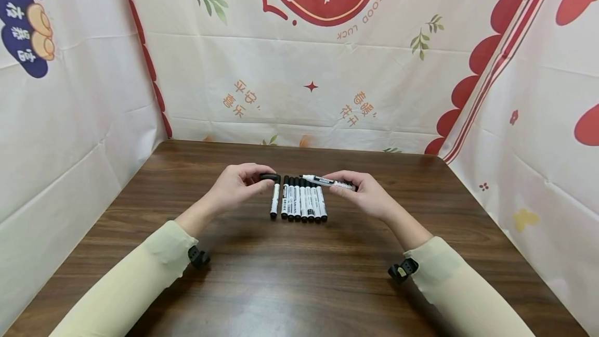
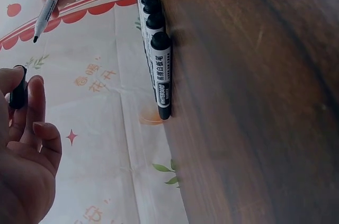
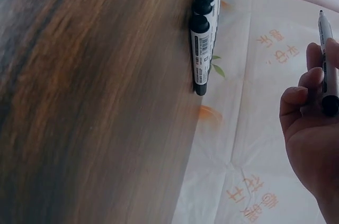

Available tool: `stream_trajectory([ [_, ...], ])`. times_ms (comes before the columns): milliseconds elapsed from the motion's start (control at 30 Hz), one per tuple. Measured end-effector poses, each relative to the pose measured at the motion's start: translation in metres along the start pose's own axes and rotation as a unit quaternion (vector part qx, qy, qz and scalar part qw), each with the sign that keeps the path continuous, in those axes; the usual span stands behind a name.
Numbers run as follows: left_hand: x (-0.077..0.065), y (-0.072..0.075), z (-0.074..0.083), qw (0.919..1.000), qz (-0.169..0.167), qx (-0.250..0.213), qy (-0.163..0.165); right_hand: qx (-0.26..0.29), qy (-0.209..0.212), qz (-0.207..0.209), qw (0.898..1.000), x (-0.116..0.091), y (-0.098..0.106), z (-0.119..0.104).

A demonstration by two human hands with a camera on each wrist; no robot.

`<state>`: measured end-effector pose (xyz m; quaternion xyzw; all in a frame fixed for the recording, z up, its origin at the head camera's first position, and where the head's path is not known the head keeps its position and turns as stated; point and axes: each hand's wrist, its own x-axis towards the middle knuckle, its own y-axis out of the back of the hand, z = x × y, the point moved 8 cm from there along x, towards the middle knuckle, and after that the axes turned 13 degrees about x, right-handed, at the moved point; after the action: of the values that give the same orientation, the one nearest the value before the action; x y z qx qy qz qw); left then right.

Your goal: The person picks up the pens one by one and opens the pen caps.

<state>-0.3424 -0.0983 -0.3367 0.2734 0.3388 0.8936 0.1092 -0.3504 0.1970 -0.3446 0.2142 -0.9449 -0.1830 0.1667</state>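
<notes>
My right hand (image 1: 357,191) grips an uncapped whiteboard marker (image 1: 323,180) above the row, its dark tip pointing left toward the other hand. Between thumb and fingers, my left hand (image 1: 241,186) pinches a black marker cap (image 1: 268,176), apart from the tip. Below the hands, several capped white markers (image 1: 304,204) lie side by side on the table, black caps at the far end. One marker (image 1: 275,199) lies slightly apart at the row's left. The left wrist view shows the cap (image 2: 19,89) in the fingers; in the right wrist view the bare tip of the held marker (image 3: 327,49) shows.
The markers lie on a brown wood-grain table (image 1: 281,274). A printed white cloth (image 1: 290,66) hangs behind the table's back edge and along both sides. Each sleeve carries a small black device (image 1: 198,257) near the wrist.
</notes>
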Motion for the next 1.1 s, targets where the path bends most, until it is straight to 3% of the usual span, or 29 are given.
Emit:
stream_trajectory([
  [133,0.0,0.002,0.001,0.9997,0.014,0.006,-0.019,-0.003,-0.009,0.008,1.0,0.0,0.002,0.002],
  [400,-0.001,0.006,-0.001,0.9988,0.03,0.004,-0.038,-0.023,0.047,0.003,0.999,-0.001,0.002,-0.005],
  [567,-0.001,0.009,-0.002,0.9982,0.036,0.013,-0.047,-0.029,0.046,0.013,0.998,-0.001,0.005,0.0],
  [867,-0.002,0.013,-0.009,0.999,0.024,0.016,-0.033,-0.062,0.021,0.028,0.997,0.001,0.013,0.008],
  [1100,-0.003,0.022,-0.018,0.9994,0.027,0.021,-0.003,-0.072,-0.01,0.042,0.996,0.0,0.021,0.016],
])
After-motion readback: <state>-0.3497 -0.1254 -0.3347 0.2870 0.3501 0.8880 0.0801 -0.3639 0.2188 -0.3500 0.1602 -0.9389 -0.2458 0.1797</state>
